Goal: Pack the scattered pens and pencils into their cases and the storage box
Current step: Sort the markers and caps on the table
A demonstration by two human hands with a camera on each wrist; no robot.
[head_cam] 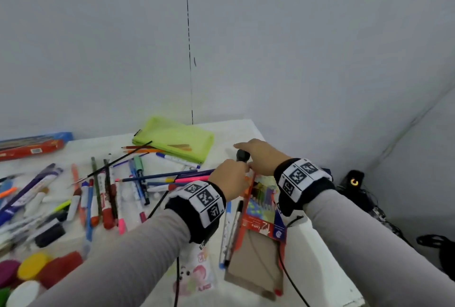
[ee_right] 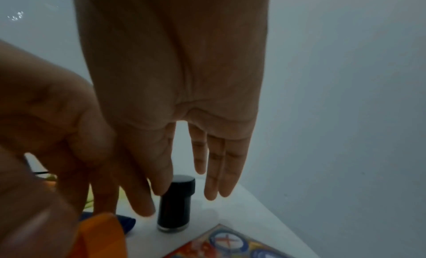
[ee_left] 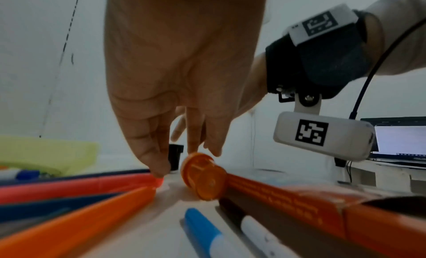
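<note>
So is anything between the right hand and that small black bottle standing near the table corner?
Nothing visible: the right hand hovers over the small black cylindrical bottle, fingers straight; the left hand is beside it.

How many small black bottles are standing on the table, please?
1: the black bottle stands upright at the far edge of the table, beneath the right hand; clutter may hide others.

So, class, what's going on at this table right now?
A person is tidying a table strewn with pens and markers. Both hands are at the open end of a coloured-pencil box: the left hand has its fingertips down beside the box's orange flap, while the right hand reaches with straight fingers over a small black bottle. A green pencil case lies behind.
</note>
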